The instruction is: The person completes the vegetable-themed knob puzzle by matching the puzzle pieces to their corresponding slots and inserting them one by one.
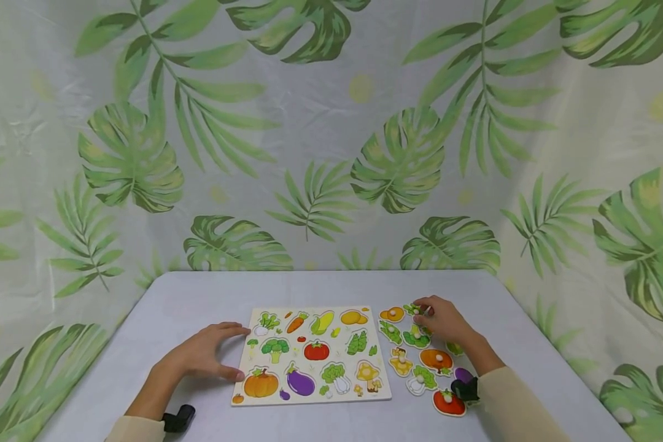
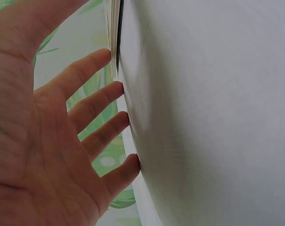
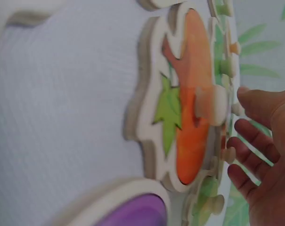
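Cream sleeves (image 1: 519, 405) lay nearest, crossing the white worktop (image 1: 309, 288). One left hand (image 1: 204, 353), its grip spread wide and holding nothing, touched the vegetable-printed board's (image 1: 337, 362) left edge. Right of the board, the right hand (image 1: 446, 316) bent over knobbed vegetable pieces (image 1: 431, 360); whether its grip pinched one, I couldn't tell.

Vegetable board (image 1: 338, 353), knobbed pieces (image 1: 430, 355) alongside

Green leaf-print curtain (image 1: 320, 132) behind and beside a white table (image 1: 320, 288)
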The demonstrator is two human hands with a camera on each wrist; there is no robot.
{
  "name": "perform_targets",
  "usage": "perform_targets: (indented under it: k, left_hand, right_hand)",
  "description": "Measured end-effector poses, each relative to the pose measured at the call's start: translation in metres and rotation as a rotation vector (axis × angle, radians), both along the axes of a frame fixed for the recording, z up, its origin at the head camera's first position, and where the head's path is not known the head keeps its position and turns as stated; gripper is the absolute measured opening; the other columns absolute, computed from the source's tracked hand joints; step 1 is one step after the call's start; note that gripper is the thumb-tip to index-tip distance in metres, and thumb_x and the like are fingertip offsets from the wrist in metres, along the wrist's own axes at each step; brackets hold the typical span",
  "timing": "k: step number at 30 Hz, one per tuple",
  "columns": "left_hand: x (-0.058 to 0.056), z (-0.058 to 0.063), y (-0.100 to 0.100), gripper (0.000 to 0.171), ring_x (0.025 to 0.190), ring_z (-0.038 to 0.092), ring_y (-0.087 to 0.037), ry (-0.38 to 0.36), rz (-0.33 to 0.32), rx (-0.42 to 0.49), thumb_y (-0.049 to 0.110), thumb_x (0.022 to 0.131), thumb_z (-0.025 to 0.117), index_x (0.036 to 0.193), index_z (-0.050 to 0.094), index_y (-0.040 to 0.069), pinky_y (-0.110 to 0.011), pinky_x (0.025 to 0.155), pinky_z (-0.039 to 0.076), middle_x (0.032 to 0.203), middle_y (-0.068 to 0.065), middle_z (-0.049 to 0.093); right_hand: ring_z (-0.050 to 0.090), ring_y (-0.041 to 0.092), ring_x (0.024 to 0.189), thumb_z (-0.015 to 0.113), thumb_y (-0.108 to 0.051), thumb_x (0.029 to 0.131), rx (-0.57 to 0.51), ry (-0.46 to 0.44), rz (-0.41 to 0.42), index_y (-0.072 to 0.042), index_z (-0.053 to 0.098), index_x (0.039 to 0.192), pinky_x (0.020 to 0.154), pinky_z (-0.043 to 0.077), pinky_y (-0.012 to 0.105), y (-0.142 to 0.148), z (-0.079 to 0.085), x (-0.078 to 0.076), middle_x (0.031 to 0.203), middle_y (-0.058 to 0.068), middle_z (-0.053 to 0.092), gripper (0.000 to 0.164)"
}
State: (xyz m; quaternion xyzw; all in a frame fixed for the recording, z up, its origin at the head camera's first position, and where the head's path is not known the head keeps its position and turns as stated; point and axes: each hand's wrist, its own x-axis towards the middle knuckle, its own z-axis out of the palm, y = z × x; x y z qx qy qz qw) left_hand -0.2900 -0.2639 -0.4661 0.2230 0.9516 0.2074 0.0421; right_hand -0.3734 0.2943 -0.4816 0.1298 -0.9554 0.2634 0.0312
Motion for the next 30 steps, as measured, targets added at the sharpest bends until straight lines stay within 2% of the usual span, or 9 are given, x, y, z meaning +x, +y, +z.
perform_targets:
  k: [5, 12, 23, 30]
  left_hand:
    - [0.0008, -0.0012, -0.0005, 0.092, 0.14, 0.045, -0.051, -0.01, -0.003, 0.007, 0.059, 0.069, 0.086, 0.146, 0.058, 0.017, -0.074, 0.109, 0.037, 0.155, -0.02, 0.048]
    - [0.0018, -0.0007, 0.0009, 0.092, 0.141, 0.044, -0.048, -0.047, 0.033, 0.013, 0.06, 0.068, 0.086, 0.146, 0.058, 0.019, -0.073, 0.111, 0.036, 0.156, -0.017, 0.047]
    - [0.0013, -0.0014, 0.0009, 0.092, 0.14, 0.045, -0.047, -0.061, 0.041, 0.008, 0.06, 0.068, 0.086, 0.147, 0.057, 0.021, -0.074, 0.109, 0.037, 0.155, -0.015, 0.048]
    - [0.0012, -0.0007, 0.0024, 0.092, 0.14, 0.044, -0.049, -0.069, 0.038, 0.013, 0.06, 0.068, 0.087, 0.147, 0.057, 0.022, -0.075, 0.109, 0.036, 0.155, -0.017, 0.048]
  right_hand:
    - [0.057, 0.018, 0.088, 0.069, -0.016, 0.099, -0.029, -0.009, -0.009, -0.002, 0.07, 0.128, 0.076, 0.05, 0.033, -0.0026, -0.003, 0.0015, 0.109, 0.009, 0.068, 0.032]
    - [0.059, 0.019, 0.087, 0.066, -0.014, 0.101, -0.076, 0.002, -0.053, -0.002, 0.072, 0.122, 0.072, 0.051, 0.031, -0.0052, -0.0027, 0.0053, 0.105, 0.011, 0.069, 0.025]
    - [0.064, 0.024, 0.096, 0.068, -0.016, 0.1, -0.147, -0.035, -0.141, -0.001, 0.072, 0.12, 0.087, 0.057, 0.044, -0.0048, -0.0052, 0.003, 0.108, 0.013, 0.071, 0.026]
    - [0.061, 0.021, 0.09, 0.067, -0.021, 0.101, -0.162, -0.043, -0.178, -0.004, 0.073, 0.121, 0.075, 0.054, 0.03, -0.004, -0.0089, -0.0004, 0.108, 0.011, 0.07, 0.027]
